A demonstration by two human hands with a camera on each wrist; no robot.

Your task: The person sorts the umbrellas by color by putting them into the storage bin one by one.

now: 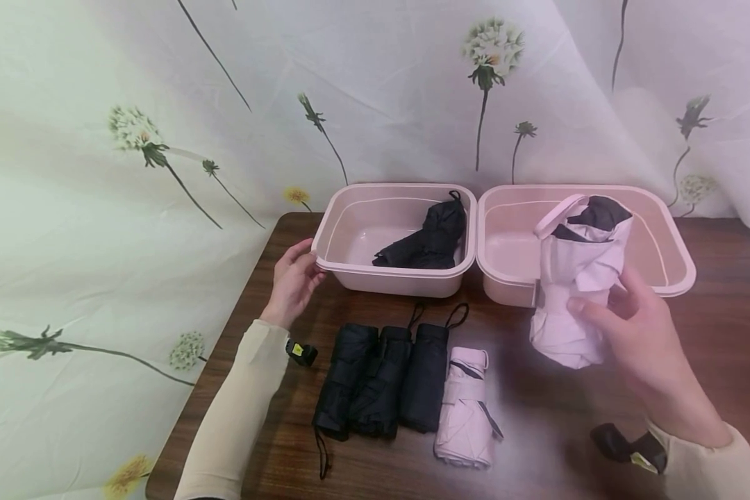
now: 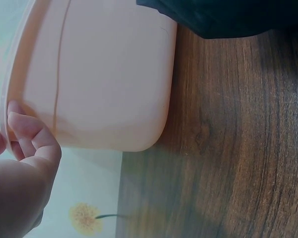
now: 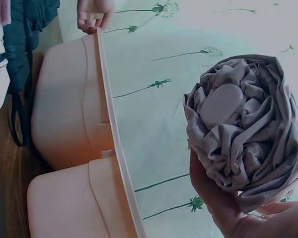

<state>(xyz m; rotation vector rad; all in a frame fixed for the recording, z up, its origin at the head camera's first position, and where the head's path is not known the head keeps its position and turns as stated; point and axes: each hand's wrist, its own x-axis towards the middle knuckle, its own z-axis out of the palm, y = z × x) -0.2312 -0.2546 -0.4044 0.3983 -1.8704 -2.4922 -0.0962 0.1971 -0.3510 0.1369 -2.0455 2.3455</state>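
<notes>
My left hand pinches the rim at the left corner of a pink plastic bin; in the left wrist view its fingers curl under that rim. A black folded umbrella lies inside this bin. My right hand grips a pink folded umbrella with a dark lining and a strap loop. In the head view it overlaps the front of a second pink bin. From the right wrist view, the bunched pink fabric and a pale oval cap show at one end.
Three black folded umbrellas lie side by side before the left bin, with another pink folded umbrella at their right. Both bins stand side by side at the back of the brown wooden table, against a flower-patterned cloth.
</notes>
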